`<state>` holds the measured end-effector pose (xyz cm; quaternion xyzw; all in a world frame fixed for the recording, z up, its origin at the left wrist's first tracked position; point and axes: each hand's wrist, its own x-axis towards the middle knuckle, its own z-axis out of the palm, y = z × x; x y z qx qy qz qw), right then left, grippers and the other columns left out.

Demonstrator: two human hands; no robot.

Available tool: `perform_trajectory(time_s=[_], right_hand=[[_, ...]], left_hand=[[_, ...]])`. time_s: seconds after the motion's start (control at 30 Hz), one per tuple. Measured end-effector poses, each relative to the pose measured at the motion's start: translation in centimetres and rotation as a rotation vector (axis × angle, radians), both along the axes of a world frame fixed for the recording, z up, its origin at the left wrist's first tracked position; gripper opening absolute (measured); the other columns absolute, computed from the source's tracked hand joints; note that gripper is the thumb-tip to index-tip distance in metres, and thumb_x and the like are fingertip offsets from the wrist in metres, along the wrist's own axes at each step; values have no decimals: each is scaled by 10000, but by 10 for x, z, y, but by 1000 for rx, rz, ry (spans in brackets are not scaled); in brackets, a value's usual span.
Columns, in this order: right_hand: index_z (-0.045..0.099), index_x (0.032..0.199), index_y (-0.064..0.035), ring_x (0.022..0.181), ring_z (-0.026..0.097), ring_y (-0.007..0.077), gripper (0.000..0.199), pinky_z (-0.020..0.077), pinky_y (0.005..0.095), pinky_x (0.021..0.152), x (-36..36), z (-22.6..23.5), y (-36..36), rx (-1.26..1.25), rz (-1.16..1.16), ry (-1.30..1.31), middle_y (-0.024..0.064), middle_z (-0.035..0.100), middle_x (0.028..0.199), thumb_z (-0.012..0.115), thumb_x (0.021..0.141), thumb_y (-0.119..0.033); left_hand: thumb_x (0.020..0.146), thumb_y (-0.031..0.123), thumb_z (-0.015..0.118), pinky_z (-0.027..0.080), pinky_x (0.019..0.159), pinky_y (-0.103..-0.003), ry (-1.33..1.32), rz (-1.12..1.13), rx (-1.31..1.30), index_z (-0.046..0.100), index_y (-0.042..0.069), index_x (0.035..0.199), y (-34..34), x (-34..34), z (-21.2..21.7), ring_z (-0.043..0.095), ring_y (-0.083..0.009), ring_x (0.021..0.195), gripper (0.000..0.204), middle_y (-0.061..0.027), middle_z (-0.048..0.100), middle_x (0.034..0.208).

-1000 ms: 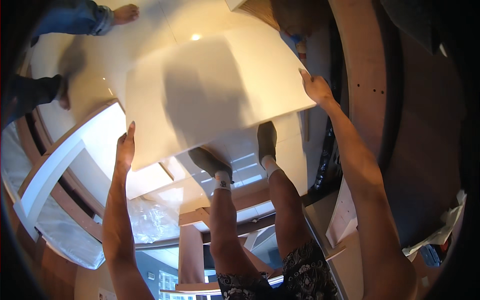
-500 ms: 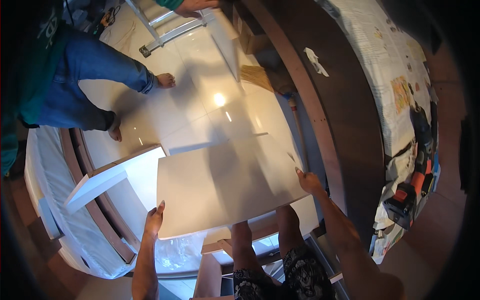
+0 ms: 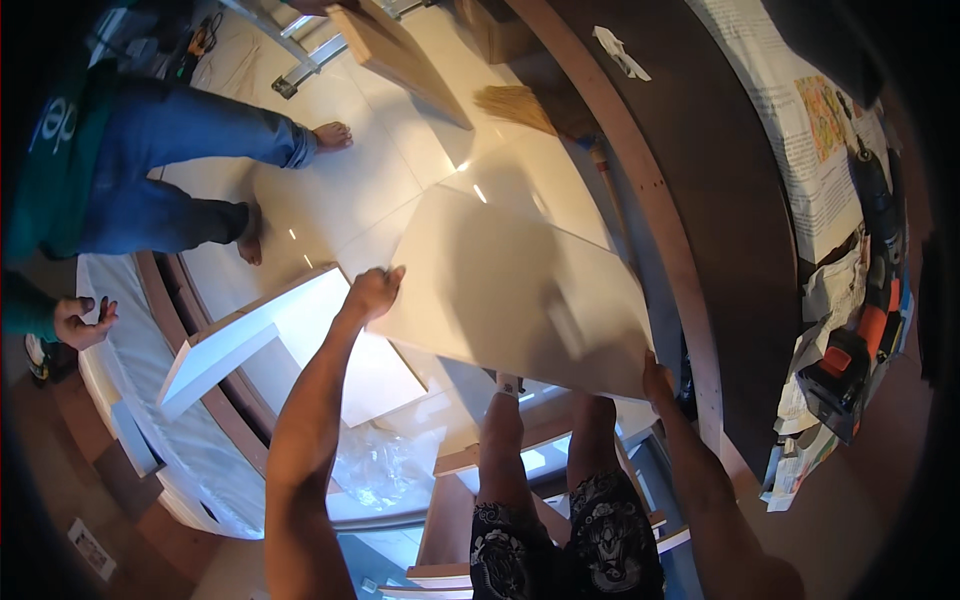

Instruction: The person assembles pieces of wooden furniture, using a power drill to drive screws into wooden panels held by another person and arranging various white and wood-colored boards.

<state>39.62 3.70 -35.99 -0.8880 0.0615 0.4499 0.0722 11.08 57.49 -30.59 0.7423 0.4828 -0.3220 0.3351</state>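
A pale rectangular board (image 3: 520, 290) is held off the floor in front of my legs, tilted so its left end lies farther away than its right. My left hand (image 3: 376, 293) is closed around its left edge. Its right edge, near the close corner, is gripped by my right hand (image 3: 658, 382), partly hidden by the board. Dark shadows fall across the board's face. Left of it, a white L-shaped panel assembly (image 3: 215, 350) rests near a plastic-covered cushion-like slab (image 3: 150, 330).
A co-worker in jeans (image 3: 200, 125) stands barefoot at far left, beside a metal ladder (image 3: 305, 60). Another board (image 3: 405, 60) stands upright at the back. A broom (image 3: 515, 105) leans by a dark panel (image 3: 690, 150). Cordless tools (image 3: 840, 365) lie on newspaper (image 3: 770, 130) at right.
The pale board has turned clockwise, its left end swinging away. My left hand has moved farther and rightward, my right hand nearer and right. The co-worker's hand has appeared at left; the back board has tilted.
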Motion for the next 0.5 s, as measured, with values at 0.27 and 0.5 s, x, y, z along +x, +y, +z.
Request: perform_trajectory(time_s=[0.27,0.5], right_hand=[[690,1130,101,1109,650,465,885,500,531,949,-61,-65,-15,-68,-205,-198,327,684,1121,263,1013,-666],[678,1148,110,1076,672,441,830,526,505,919,-101,-118,41,-168,-396,-196,312,690,1126,301,1029,-620]], left_hand=[[768,187,612,560,762,-438,22,-467,4,731,-8,877,60,125,-136,715,-384,882,254,-254,728,942],[849,486,623,542,861,-407,-79,-285,40,758,48,1075,90,191,-189,710,-344,1030,511,-204,737,1096]])
